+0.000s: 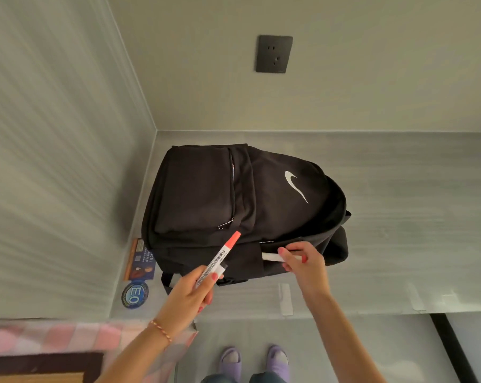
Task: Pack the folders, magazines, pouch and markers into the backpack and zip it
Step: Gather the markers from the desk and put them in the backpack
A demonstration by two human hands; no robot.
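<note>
Purple slippers (254, 360) stood on the floor below the grey desk (399, 217), nearest of all. Above them the left hand (191, 295) gripped a slim white whiteboard marker (218, 258) with a smooth orange-red cap, tip angled up toward the bag, apparently waiting its turn. The right hand (303, 262) pinched a second white marker (271, 256) level at the side pocket's mouth, probably to slide it in. Soft matte black fabric made up the backpack (261, 194), lying on its back in the corner; its front pocket zip gaped slightly, and a book (139, 259) and round sticker (135, 294) lay alongside.
</note>
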